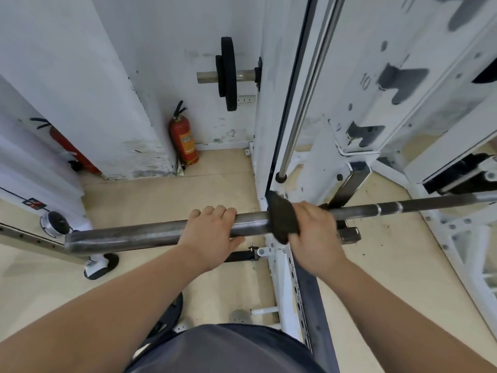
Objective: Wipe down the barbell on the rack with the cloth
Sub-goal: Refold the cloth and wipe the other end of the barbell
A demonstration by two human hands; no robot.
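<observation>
Barbell [129,236] lies level across mid-frame, its thick sleeve end at lower left and its thin shaft running out of the right edge. Red extinguisher [184,141] stands on the floor [166,195] against the wall, upper centre-left. Left hand [212,235] grips the sleeve, fingers [215,211] curled over the top and thumb beneath. Black plate [228,74] hangs on a peg above. Dark cloth [282,219] is wrapped round the bar at the inner end of the sleeve, just beside the white rack [266,117] upright. Right hand [316,232] clasps the cloth against the bar, fingers closed over it. A chrome rod [309,84] rises beside the upright, upper right.
</observation>
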